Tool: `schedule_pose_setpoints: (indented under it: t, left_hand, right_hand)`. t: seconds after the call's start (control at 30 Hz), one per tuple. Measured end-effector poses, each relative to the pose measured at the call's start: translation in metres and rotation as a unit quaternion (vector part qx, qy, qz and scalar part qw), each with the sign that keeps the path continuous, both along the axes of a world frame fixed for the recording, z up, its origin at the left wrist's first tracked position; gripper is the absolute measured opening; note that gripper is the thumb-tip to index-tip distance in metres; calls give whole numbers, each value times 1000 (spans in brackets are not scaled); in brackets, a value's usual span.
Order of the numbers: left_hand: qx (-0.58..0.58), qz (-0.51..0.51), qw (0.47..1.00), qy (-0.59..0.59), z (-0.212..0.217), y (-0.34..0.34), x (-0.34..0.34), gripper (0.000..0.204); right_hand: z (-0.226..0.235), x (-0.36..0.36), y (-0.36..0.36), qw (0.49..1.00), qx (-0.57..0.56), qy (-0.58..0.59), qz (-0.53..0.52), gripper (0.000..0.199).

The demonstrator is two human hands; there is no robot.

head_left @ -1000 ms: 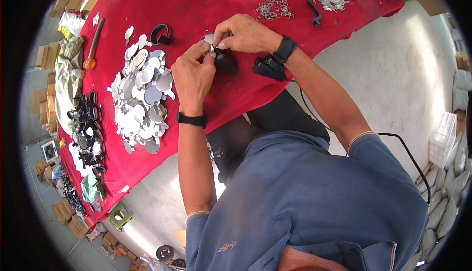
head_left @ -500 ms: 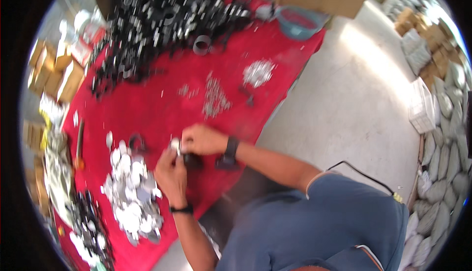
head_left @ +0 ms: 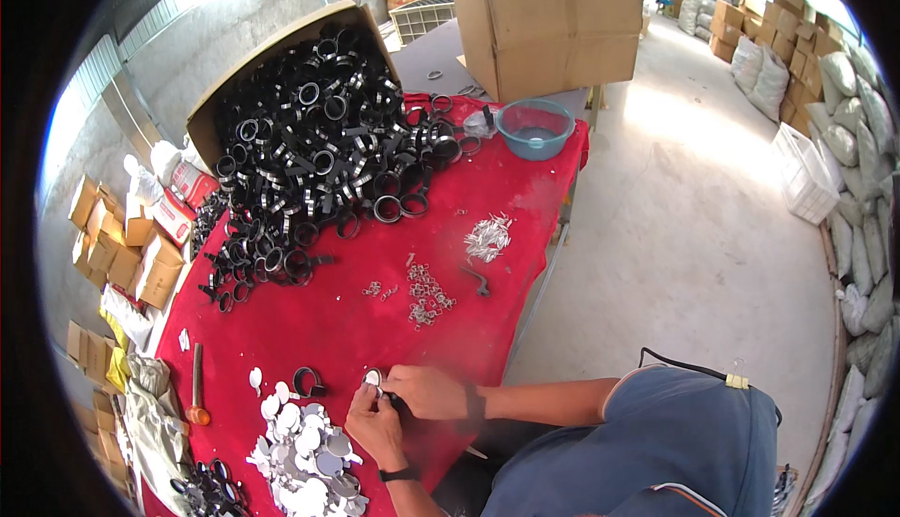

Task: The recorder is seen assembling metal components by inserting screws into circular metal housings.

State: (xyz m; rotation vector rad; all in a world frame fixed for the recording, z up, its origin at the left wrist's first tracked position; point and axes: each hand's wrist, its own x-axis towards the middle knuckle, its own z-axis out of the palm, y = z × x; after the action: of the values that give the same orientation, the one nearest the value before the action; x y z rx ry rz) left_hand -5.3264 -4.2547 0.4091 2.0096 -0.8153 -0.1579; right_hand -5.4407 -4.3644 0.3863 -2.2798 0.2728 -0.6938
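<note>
Both my hands meet over the near part of the red-covered table. My left hand (head_left: 377,433) is closed, with thumb and fingers pinching a small dark-rimmed ring with a pale middle (head_left: 373,377). From the right, my right hand (head_left: 424,391) closes on the same ring; its fingertips are partly hidden, and a black part shows beneath them. Just left of them lies a single black ring with a tab (head_left: 307,383). Beside my left hand spreads a pile of white and grey flat discs (head_left: 305,451).
A tipped carton (head_left: 208,123) spills many black rings (head_left: 319,161) across the far table. Small metal pieces (head_left: 429,297), silvery pins (head_left: 488,238) and a dark lever (head_left: 478,281) lie mid-table. A blue basin (head_left: 534,147) stands far right, a hammer (head_left: 197,386) at left.
The view has tilted up, so the table and hands sit lower in the picture and more of the far room shows. Both hands stay together at the ring.
</note>
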Motion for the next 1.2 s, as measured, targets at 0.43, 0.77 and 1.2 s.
schedule_pose_setpoints:
  t: [0.43, 0.77, 1.2]
  left_hand:
    - [-70, -38, 996, 30, -19, -6, 10, 32]
    - [-29, -93, 994, -38, -3, 5, 12, 31]
    - [-29, -11, 997, 68, -10, 0, 12, 31]
  right_hand:
    - [-21, -4, 16, 979, 197, -50, -18, 56]
    - [-24, -3, 19, 973, 201, -109, -42, 50]
    - [-16, -9, 17, 977, 177, -110, -50, 48]
